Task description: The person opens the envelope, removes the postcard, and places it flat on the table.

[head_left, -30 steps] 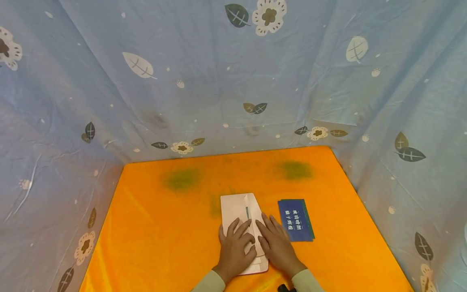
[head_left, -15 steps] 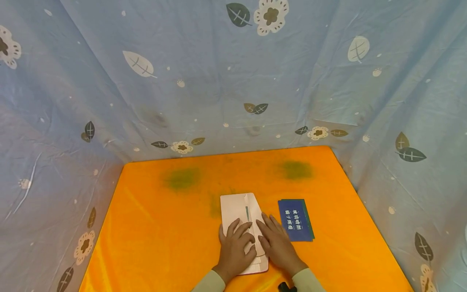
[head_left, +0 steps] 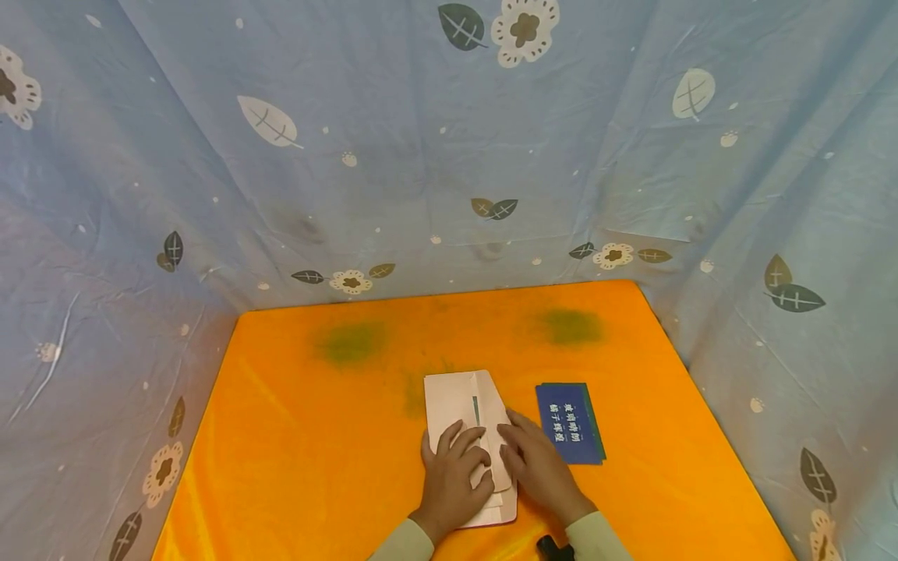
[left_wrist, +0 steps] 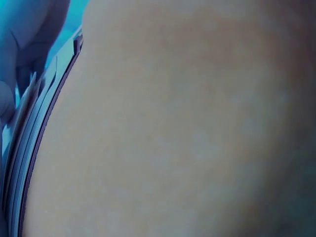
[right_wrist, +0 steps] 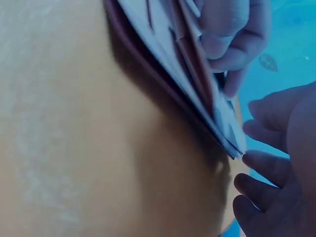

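A pale pinkish envelope (head_left: pixel 450 396) lies lengthwise on the orange cloth, its flap along the right side. A narrow green strip (head_left: pixel 475 410) shows beside the flap. My left hand (head_left: pixel 451 489) rests on the envelope's near half with fingers spread, thumb and index finger bent toward each other. At the right edge, my right hand (head_left: pixel 546 471) has its fingertips by the flap, fingers loosely bent. In the right wrist view the layered envelope (right_wrist: pixel 168 54) shows a dark reddish underside, with the right fingers (right_wrist: pixel 269 168) close to its corner.
Right of the envelope lies a blue card (head_left: pixel 570 425) with white characters, over a green-edged one (head_left: pixel 599 442). A black object (head_left: pixel 554 548) sits by the right sleeve. Blue patterned curtains (head_left: pixel 393 179) enclose the orange-covered table (head_left: pixel 316 444) on three sides.
My right hand has shifted slightly right, its fingers drawing back off the flap to the envelope's edge. The left hand and the envelope hold their place.
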The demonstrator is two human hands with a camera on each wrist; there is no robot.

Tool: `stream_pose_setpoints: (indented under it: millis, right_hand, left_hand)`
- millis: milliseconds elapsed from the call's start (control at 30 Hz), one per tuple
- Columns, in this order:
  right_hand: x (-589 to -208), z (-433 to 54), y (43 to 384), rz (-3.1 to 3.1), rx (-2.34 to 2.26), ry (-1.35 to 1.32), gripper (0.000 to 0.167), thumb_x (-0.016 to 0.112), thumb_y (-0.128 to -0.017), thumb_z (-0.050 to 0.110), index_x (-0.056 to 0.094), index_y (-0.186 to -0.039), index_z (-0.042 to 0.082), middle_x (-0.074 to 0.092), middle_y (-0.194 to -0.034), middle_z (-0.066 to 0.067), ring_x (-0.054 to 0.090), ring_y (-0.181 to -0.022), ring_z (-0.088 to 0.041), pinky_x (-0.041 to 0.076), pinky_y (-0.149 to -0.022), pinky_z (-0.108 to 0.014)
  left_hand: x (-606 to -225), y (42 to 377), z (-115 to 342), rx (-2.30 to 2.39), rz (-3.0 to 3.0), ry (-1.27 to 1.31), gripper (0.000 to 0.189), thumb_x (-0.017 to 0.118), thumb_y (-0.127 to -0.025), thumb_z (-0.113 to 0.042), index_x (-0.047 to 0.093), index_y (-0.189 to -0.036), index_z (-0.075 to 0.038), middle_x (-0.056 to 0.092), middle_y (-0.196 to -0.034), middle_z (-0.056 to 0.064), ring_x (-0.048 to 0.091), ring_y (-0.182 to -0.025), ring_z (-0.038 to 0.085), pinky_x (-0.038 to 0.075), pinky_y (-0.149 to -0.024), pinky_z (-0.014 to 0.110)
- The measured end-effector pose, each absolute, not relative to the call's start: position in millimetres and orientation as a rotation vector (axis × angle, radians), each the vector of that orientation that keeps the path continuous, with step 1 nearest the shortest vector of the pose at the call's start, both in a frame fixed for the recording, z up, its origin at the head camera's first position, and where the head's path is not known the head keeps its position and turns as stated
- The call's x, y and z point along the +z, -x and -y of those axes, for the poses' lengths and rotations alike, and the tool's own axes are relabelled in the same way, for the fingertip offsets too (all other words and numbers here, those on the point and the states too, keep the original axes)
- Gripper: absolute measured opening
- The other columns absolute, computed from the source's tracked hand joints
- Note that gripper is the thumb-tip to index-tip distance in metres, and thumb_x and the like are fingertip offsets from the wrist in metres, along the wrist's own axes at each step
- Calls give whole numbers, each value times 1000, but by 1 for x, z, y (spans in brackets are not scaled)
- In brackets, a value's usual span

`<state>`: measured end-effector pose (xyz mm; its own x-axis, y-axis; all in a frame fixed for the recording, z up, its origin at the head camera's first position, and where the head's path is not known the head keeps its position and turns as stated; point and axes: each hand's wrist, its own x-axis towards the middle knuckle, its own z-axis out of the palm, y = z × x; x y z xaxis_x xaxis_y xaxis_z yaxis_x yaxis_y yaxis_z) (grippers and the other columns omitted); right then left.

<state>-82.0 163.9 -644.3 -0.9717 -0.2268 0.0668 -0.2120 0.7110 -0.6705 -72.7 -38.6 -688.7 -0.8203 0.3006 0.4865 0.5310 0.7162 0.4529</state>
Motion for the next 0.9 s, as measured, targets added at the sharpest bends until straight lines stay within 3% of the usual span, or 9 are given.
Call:
stream_pose_setpoints:
  millis: [467, 667, 767, 900]
  right_hand:
    - [-624, -158, 87, -2828, -1404, 275, 39, 71, -107, 9, 68, -145, 6, 67, -144, -7, 60, -136, -33, 47, -112, -56]
    - [-622, -156, 86, -2886, -1442, 293, 38, 72, -105, 9, 70, -143, 5, 71, -137, -8, 67, -125, -33, 54, -103, -57]
    - [-619, -155, 86, -2811, -1557, 211, 36, 70, -107, 9, 70, -143, 6, 72, -134, -5, 70, -117, -28, 58, -99, -50]
    - [-614, -153, 88, -2551, -1803, 83, 36, 67, -110, 11, 68, -145, 4, 73, -133, -7, 70, -118, -27, 58, -96, -34]
  left_hand:
    - [-687, 72, 39, -849, 2544, 640, 6, 76, -85, -26, 70, -85, -30, 69, -139, -4, 54, -139, 36, 19, -101, 90]
    - [-685, 72, 38, -864, 2564, 635, 4, 73, -85, -28, 70, -85, -30, 69, -140, -5, 52, -141, 35, 16, -104, 89]
    - [-686, 72, 38, -874, 2565, 632, 3, 72, -85, -28, 70, -85, -30, 69, -140, -5, 52, -142, 35, 16, -104, 89]
    - [-688, 72, 38, -860, 2527, 639, 5, 74, -83, -27, 70, -84, -30, 69, -138, -4, 54, -139, 36, 18, -101, 90]
